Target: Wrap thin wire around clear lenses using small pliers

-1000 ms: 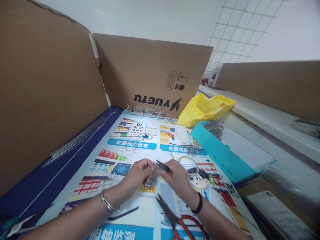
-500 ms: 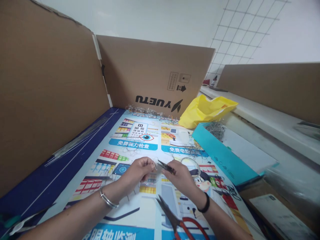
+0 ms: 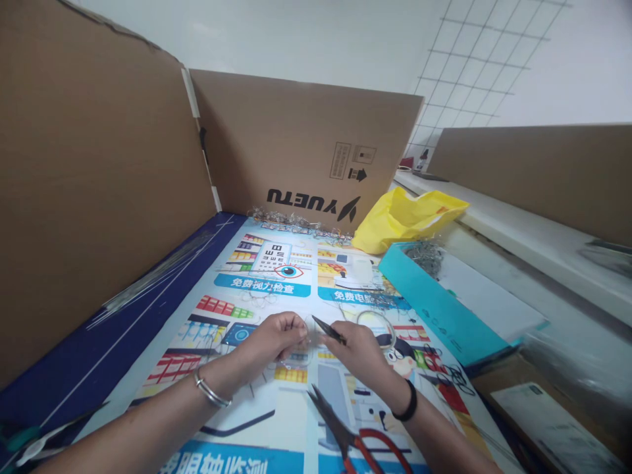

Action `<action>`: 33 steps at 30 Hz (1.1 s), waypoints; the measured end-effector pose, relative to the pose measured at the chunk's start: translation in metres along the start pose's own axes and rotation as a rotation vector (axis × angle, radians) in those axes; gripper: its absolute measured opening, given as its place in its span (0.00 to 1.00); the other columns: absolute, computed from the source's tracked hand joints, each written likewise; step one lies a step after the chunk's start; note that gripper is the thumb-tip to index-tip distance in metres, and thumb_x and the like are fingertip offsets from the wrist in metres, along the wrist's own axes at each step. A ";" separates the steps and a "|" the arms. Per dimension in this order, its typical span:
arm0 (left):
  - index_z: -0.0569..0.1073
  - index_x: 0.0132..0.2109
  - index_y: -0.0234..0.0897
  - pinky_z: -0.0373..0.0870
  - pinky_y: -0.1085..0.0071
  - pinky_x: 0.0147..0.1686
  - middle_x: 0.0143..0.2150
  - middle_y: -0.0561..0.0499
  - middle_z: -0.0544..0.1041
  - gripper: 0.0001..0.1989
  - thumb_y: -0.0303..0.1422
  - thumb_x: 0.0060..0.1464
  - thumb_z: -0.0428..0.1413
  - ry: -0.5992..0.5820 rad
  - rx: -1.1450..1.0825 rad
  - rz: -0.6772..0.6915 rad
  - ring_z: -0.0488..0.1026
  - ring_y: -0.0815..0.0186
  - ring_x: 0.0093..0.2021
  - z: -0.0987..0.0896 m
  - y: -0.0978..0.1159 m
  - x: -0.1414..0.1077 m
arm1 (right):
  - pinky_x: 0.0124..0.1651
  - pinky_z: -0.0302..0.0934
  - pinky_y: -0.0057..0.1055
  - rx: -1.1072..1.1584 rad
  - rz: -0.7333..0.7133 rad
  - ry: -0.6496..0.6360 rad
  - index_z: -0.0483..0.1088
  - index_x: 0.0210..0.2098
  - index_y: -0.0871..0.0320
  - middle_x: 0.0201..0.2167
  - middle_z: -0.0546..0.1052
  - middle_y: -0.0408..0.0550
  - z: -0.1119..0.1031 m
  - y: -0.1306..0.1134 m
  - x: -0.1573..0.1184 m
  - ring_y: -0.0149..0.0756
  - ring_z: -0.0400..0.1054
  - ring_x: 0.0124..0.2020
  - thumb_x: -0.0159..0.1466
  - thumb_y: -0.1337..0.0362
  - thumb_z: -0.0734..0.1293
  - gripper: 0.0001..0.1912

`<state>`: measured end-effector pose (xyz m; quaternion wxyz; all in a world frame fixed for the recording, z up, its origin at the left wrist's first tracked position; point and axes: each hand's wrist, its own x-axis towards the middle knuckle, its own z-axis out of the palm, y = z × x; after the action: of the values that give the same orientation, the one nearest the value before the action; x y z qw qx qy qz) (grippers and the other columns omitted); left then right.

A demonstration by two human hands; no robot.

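Just below the middle of the view, my left hand (image 3: 282,337) has its fingertips pinched on a thin wire (image 3: 312,324), which is faint against the poster. Close to its right, my right hand (image 3: 356,342) is closed round small dark pliers (image 3: 328,328), whose jaws point up and left toward the wire. The jaws look closed. Red-handled scissors (image 3: 345,431) lie partly open below the hands. A coil of pale wire (image 3: 390,322) rests beyond my right hand. The printed poster (image 3: 276,421) lies under everything.
A teal box (image 3: 424,303) with a wire tangle (image 3: 425,258) is at the right, beside a yellow bag (image 3: 405,220). Cardboard panels (image 3: 296,138) stand at the back and left. Straight wires (image 3: 158,276) lie at the left; small wire pieces (image 3: 291,217) lie along the back.
The plier jaws, slightly apart before, now look closed. My left fingers have shifted slightly, and both hands stay close together.
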<state>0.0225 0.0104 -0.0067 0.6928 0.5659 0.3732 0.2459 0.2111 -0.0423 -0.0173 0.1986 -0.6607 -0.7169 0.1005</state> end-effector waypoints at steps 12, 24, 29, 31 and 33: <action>0.66 0.30 0.37 0.43 0.80 0.14 0.17 0.60 0.61 0.09 0.38 0.48 0.54 0.224 -0.077 0.064 0.50 0.78 0.14 0.000 -0.013 0.007 | 0.24 0.43 0.25 -0.054 0.041 -0.013 0.63 0.22 0.56 0.20 0.70 0.42 0.005 -0.007 -0.003 0.31 0.63 0.23 0.60 0.57 0.62 0.14; 0.66 0.30 0.36 0.46 0.80 0.14 0.20 0.58 0.66 0.08 0.36 0.46 0.54 0.300 -0.069 0.097 0.52 0.78 0.13 0.005 -0.014 0.007 | 0.23 0.44 0.25 0.054 0.053 0.005 0.62 0.20 0.56 0.17 0.67 0.39 0.004 -0.009 -0.003 0.29 0.61 0.21 0.60 0.56 0.61 0.16; 0.65 0.31 0.37 0.47 0.80 0.14 0.24 0.57 0.69 0.09 0.37 0.46 0.54 0.301 -0.129 0.103 0.53 0.79 0.13 0.003 -0.012 0.005 | 0.24 0.44 0.25 0.048 0.077 0.007 0.60 0.20 0.56 0.17 0.66 0.39 0.007 -0.007 -0.002 0.29 0.59 0.21 0.60 0.57 0.61 0.16; 0.65 0.31 0.37 0.46 0.80 0.14 0.19 0.59 0.66 0.08 0.36 0.46 0.54 0.303 -0.150 0.095 0.51 0.78 0.13 0.003 -0.009 0.005 | 0.24 0.44 0.25 0.043 0.062 0.021 0.59 0.20 0.56 0.19 0.66 0.39 0.009 -0.005 -0.002 0.29 0.59 0.22 0.60 0.57 0.61 0.15; 0.64 0.30 0.37 0.46 0.79 0.14 0.15 0.61 0.61 0.07 0.35 0.46 0.54 0.320 -0.166 0.093 0.51 0.77 0.13 0.003 -0.006 0.004 | 0.25 0.46 0.25 0.036 0.040 0.045 0.60 0.21 0.56 0.20 0.66 0.40 0.009 -0.004 -0.002 0.29 0.60 0.23 0.60 0.57 0.62 0.14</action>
<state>0.0263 0.0102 -0.0136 0.6569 0.4772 0.4305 0.3943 0.2033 -0.0437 -0.0245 0.2242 -0.6733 -0.6971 0.1024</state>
